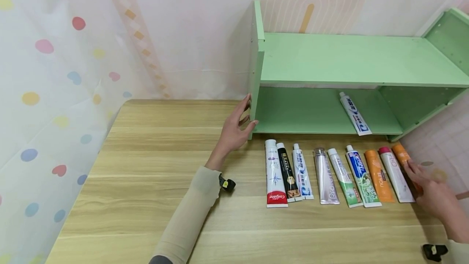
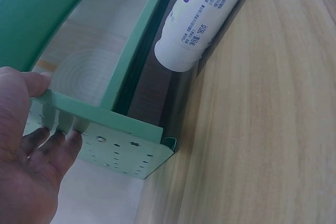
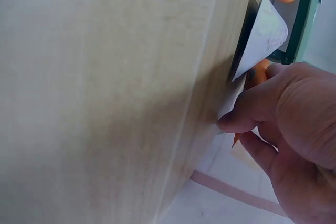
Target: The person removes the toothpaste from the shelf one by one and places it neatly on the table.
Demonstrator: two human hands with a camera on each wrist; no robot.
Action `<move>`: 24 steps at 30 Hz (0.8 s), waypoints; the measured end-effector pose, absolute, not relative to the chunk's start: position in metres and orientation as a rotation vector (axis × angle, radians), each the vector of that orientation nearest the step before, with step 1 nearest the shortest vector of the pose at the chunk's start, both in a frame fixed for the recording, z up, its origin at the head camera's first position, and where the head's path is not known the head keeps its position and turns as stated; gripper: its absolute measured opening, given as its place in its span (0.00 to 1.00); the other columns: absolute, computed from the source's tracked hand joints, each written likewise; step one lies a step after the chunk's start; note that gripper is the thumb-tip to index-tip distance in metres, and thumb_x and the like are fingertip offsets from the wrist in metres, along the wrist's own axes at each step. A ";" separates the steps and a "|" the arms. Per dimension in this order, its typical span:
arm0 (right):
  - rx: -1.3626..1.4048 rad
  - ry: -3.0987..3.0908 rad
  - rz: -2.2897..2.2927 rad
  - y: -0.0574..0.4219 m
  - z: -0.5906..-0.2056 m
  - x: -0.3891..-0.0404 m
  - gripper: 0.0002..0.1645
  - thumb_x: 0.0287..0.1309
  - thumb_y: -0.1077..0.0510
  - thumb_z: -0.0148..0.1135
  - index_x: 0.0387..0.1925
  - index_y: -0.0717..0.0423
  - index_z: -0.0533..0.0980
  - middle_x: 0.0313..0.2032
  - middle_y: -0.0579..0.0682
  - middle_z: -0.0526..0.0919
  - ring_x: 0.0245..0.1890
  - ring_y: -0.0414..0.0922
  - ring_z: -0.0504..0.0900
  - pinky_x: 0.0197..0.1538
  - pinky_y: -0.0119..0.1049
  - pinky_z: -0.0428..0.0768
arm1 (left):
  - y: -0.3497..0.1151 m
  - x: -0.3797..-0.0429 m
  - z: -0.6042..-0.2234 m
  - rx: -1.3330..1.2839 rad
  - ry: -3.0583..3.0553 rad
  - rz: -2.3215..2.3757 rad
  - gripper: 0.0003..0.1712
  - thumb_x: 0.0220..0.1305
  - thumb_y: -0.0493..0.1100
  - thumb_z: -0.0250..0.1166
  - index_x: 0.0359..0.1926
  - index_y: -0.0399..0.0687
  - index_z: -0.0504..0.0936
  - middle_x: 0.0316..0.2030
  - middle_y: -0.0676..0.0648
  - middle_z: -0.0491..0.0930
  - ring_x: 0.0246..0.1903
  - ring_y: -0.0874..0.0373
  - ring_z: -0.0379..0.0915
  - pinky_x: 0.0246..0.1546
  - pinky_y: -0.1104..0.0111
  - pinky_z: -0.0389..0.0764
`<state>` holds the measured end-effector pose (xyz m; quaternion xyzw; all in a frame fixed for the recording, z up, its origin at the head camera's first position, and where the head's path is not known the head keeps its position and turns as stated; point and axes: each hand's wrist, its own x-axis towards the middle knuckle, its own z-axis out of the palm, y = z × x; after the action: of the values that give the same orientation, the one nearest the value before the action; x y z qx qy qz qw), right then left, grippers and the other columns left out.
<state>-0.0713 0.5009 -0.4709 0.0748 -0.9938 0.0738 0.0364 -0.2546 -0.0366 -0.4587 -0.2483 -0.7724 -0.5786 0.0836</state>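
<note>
My left hand (image 1: 234,131) holds the left side panel of a green shelf (image 1: 351,60); in the left wrist view the thumb and fingers lie on opposite faces of the panel. At the far right, my right hand (image 1: 434,196) grips an orange toothpaste tube (image 1: 400,152), partly hidden under the fingers. Beside it in the row lie a white tube with a magenta cap (image 1: 397,178) and another orange tube (image 1: 379,178). On the lower shelf board one white and blue toothpaste tube (image 1: 354,113) rests at a slant, its bottom end over the front edge.
Along the shelf's front, more tubes lie on the wooden table (image 1: 146,199): a Colgate tube (image 1: 275,174), a black tube (image 1: 288,172), a white-blue tube (image 1: 302,172), a silver tube (image 1: 326,178), a white-green tube (image 1: 345,178) and a blue-green tube (image 1: 363,178). A patterned cloth (image 1: 84,44) hangs behind.
</note>
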 end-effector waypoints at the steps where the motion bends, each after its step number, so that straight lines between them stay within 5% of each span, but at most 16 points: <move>1: 0.231 -3.060 0.238 0.501 -0.471 -0.072 0.63 0.31 0.85 0.55 0.77 0.66 0.53 0.77 0.71 0.49 0.48 0.71 0.75 0.19 0.29 0.53 | -0.037 -0.255 -0.458 -0.742 -2.305 -1.725 0.46 0.72 0.37 0.64 0.83 0.57 0.51 0.80 0.51 0.54 0.77 0.45 0.58 0.70 0.57 0.76; 3: 0.230 -3.080 0.267 0.503 -0.471 -0.072 0.58 0.32 0.85 0.53 0.74 0.70 0.56 0.78 0.70 0.47 0.64 0.76 0.65 0.19 0.29 0.53 | -0.037 -0.254 -0.458 -0.746 -2.302 -1.723 0.47 0.72 0.36 0.65 0.83 0.56 0.50 0.80 0.51 0.55 0.77 0.43 0.58 0.70 0.57 0.76; 5: 0.229 -3.100 0.301 0.504 -0.471 -0.073 0.55 0.32 0.85 0.52 0.72 0.74 0.59 0.78 0.69 0.45 0.72 0.78 0.52 0.20 0.29 0.52 | -0.037 -0.254 -0.458 -0.751 -2.298 -1.722 0.47 0.71 0.36 0.65 0.83 0.55 0.50 0.80 0.50 0.55 0.77 0.41 0.58 0.70 0.56 0.77; 6: 0.238 -3.097 0.303 0.505 -0.471 -0.073 0.53 0.32 0.84 0.52 0.70 0.75 0.61 0.78 0.70 0.46 0.71 0.78 0.53 0.20 0.29 0.52 | -0.037 -0.254 -0.458 -0.752 -2.298 -1.719 0.47 0.71 0.36 0.65 0.82 0.54 0.51 0.80 0.50 0.55 0.76 0.41 0.58 0.70 0.56 0.77; 8: 0.256 -3.090 0.299 0.506 -0.470 -0.073 0.52 0.30 0.84 0.53 0.68 0.76 0.63 0.78 0.70 0.47 0.60 0.74 0.70 0.20 0.28 0.53 | -0.037 -0.254 -0.457 -0.754 -2.300 -1.711 0.47 0.71 0.36 0.65 0.82 0.53 0.50 0.80 0.49 0.55 0.76 0.41 0.59 0.69 0.56 0.77; 10: 0.271 -3.081 0.306 0.506 -0.470 -0.073 0.53 0.29 0.85 0.54 0.68 0.76 0.64 0.78 0.70 0.47 0.37 0.58 0.80 0.19 0.27 0.54 | -0.037 -0.254 -0.457 -0.753 -2.305 -1.705 0.47 0.71 0.36 0.65 0.82 0.53 0.50 0.80 0.49 0.55 0.76 0.41 0.59 0.69 0.57 0.77; 13: 0.289 -3.063 0.318 0.506 -0.469 -0.073 0.53 0.28 0.85 0.56 0.68 0.76 0.65 0.77 0.72 0.49 0.19 0.39 0.60 0.19 0.26 0.54 | -0.038 -0.254 -0.457 -0.747 -2.313 -1.706 0.47 0.72 0.36 0.65 0.83 0.55 0.50 0.80 0.50 0.55 0.76 0.41 0.59 0.69 0.58 0.77; 19: 0.297 -2.948 0.296 0.500 -0.467 -0.074 0.46 0.34 0.81 0.57 0.66 0.75 0.69 0.67 0.78 0.67 0.17 0.34 0.52 0.21 0.26 0.53 | -0.037 -0.254 -0.457 -0.727 -2.328 -1.730 0.47 0.72 0.36 0.65 0.83 0.58 0.50 0.81 0.52 0.54 0.77 0.45 0.58 0.70 0.60 0.76; 24: 0.297 -2.790 0.226 0.493 -0.461 -0.081 0.37 0.39 0.77 0.60 0.59 0.77 0.73 0.38 0.72 0.82 0.21 0.39 0.58 0.23 0.28 0.55 | -0.037 -0.254 -0.458 -0.731 -2.314 -1.746 0.47 0.71 0.36 0.65 0.82 0.57 0.51 0.81 0.52 0.54 0.77 0.48 0.58 0.70 0.58 0.76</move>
<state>-0.0811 0.4930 -0.4607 0.1040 -0.9779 0.0792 0.1629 -0.2537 -0.0366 -0.4576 -0.2438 -0.7718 -0.5824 0.0757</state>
